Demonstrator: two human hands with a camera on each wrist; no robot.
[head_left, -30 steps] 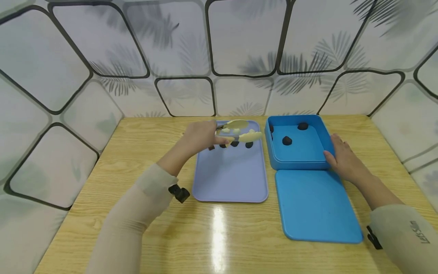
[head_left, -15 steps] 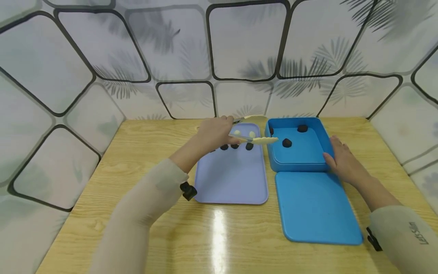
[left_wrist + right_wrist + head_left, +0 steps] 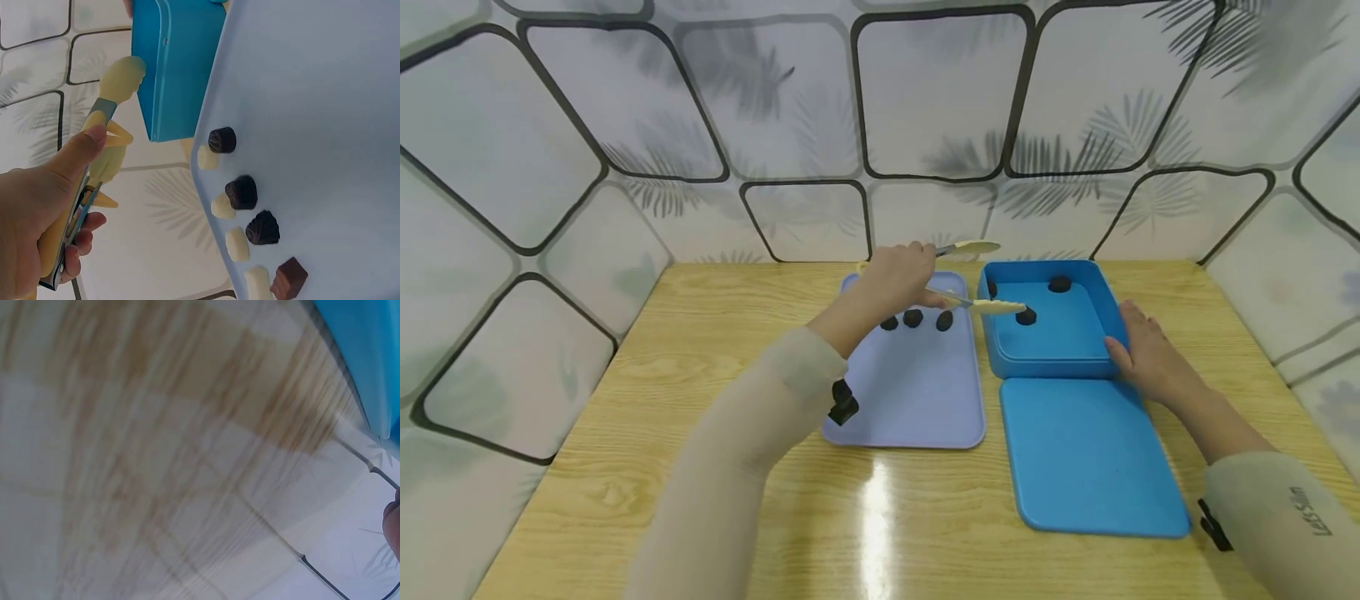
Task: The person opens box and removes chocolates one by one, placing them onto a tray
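My left hand point(image 3: 917, 279) grips cream-tipped tongs point(image 3: 992, 306) and reaches from over the lavender tray point(image 3: 910, 400) into the open blue box point(image 3: 1048, 354). The tongs stand spread with nothing between the tips; the lower tip is beside a dark chocolate point(image 3: 1027, 317). Two more dark chocolates point(image 3: 1060, 284) lie in the box. Three dark chocolates point(image 3: 913, 317) sit in a row on the tray. The left wrist view shows the tongs point(image 3: 106, 137), dark chocolates point(image 3: 242, 192), white ones point(image 3: 236, 244) and a brown one point(image 3: 289, 278). My right hand point(image 3: 1131, 337) rests flat against the box's right wall.
The blue lid point(image 3: 1086, 454) lies flat on the wooden table point(image 3: 662, 392), just in front of the box. Patterned panel walls point(image 3: 925, 100) close in the table at the back and both sides. The right wrist view is blurred, showing table wood and a box corner point(image 3: 375, 356).
My left hand has carried the spread tongs rightward, from above the tray's far end to over the blue box. The right hand has stayed against the box.
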